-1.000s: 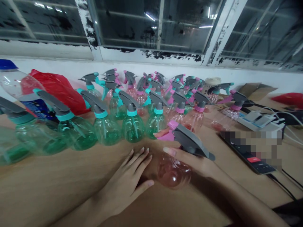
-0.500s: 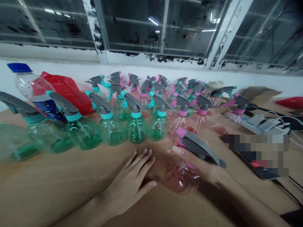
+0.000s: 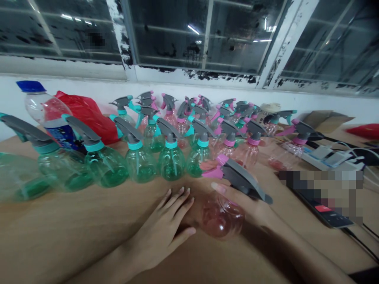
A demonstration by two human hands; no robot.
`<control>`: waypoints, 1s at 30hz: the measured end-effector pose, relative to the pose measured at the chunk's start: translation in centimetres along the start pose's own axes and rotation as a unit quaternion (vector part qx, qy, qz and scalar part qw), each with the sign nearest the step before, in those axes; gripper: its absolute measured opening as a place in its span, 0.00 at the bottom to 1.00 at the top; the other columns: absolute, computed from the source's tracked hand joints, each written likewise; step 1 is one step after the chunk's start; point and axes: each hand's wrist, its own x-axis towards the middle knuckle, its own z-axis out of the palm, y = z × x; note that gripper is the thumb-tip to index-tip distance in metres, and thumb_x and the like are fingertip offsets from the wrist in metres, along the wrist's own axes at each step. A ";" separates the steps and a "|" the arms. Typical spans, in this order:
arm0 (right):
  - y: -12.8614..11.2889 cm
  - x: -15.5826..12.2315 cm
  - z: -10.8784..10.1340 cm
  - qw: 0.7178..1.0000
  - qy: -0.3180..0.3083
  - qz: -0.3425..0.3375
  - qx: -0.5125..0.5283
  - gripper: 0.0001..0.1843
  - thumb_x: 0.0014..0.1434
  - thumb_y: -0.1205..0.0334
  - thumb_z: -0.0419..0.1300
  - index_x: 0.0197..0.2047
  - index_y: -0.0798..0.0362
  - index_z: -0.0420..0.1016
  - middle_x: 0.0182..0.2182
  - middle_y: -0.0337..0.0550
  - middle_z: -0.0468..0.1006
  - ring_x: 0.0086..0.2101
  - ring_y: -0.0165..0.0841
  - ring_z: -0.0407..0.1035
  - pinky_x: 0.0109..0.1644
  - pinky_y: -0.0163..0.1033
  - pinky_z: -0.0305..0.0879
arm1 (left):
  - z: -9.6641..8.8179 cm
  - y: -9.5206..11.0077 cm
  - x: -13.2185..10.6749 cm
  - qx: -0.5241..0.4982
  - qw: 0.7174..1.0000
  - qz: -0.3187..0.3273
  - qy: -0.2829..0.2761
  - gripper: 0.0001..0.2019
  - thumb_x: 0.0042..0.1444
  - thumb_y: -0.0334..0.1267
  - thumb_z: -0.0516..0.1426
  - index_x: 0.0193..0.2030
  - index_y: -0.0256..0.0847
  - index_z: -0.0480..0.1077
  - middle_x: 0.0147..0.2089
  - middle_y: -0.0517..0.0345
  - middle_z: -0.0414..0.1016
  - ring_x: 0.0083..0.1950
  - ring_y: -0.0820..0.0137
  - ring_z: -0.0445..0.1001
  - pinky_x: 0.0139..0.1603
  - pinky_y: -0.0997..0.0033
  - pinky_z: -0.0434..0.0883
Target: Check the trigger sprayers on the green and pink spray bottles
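A pink spray bottle with a grey and pink trigger head is in my right hand, tilted, at the centre right. My right fingers wrap round its neck, and one or more fingertips show by the pink trigger. My left hand lies flat on the wooden table with its fingers spread, just left of the bottle and holding nothing. Beyond my hands stands a row of green spray bottles with turquoise collars. Pink spray bottles continue the row to the right.
More spray bottles crowd the back by the wall. At the left are a blue-capped plastic bottle and a red plastic bag. A power strip, cables and a phone lie at the right. A brown paper packet sits behind.
The pink spray bottle in my right hand has shifted slightly left, and its trigger and the fingers on it now show more. My left hand has stayed in place.
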 end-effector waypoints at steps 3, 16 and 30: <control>-0.3 0.1 -0.1 1.000 0.000 -0.010 -0.009 0.09 0.54 0.55 0.62 0.38 0.48 0.74 0.25 0.37 0.72 0.28 0.33 0.69 0.34 0.40 0.68 | -0.1 0.0 0.0 -0.003 1.000 0.000 0.000 0.27 0.66 0.51 0.48 0.66 0.36 0.53 0.67 0.50 0.54 0.67 0.60 0.52 0.66 0.53 0.52; -0.5 0.2 -0.1 1.000 -0.009 -0.023 0.008 0.10 0.55 0.55 0.62 0.41 0.48 0.73 0.29 0.37 0.73 0.32 0.33 0.69 0.39 0.40 0.67 | -0.2 0.1 0.1 0.016 1.000 -0.003 -0.020 0.27 0.67 0.51 0.47 0.65 0.34 0.55 0.68 0.49 0.53 0.67 0.59 0.53 0.65 0.53 0.53; -0.5 0.2 0.0 0.999 -0.010 -0.043 -0.025 0.09 0.57 0.53 0.60 0.30 0.49 0.72 0.25 0.35 0.71 0.26 0.30 0.67 0.33 0.37 0.65 | -0.2 0.1 0.2 0.009 1.000 -0.005 -0.022 0.27 0.66 0.51 0.48 0.65 0.34 0.55 0.67 0.48 0.56 0.67 0.59 0.53 0.65 0.52 0.52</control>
